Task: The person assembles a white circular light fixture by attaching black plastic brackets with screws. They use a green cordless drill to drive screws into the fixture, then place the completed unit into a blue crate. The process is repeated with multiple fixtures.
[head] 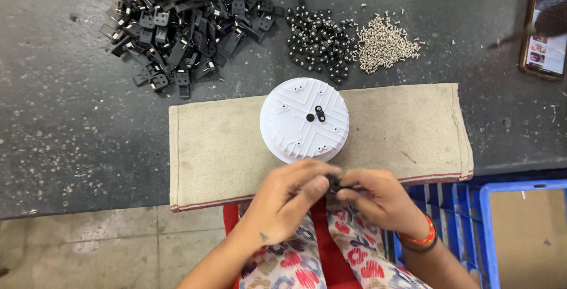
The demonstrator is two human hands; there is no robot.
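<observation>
Both hands' grip pinches a small black part (334, 184) below the white disc (304, 120)

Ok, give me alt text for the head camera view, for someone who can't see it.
Two bare hands, left hand and right hand, pinch a small black part together just below a white round disc on a beige cloth. Piles of black clips and screws lie beyond.

Small assembly workshop, looking like factory piecework. A scuffed dark counter (53, 123) is carrying a heap of black plastic clips (183, 23), small black fittings (319, 38) and loose screws (384, 42). A blue crate (520, 187) is sitting beside it over a bare concrete floor (88, 247).
</observation>
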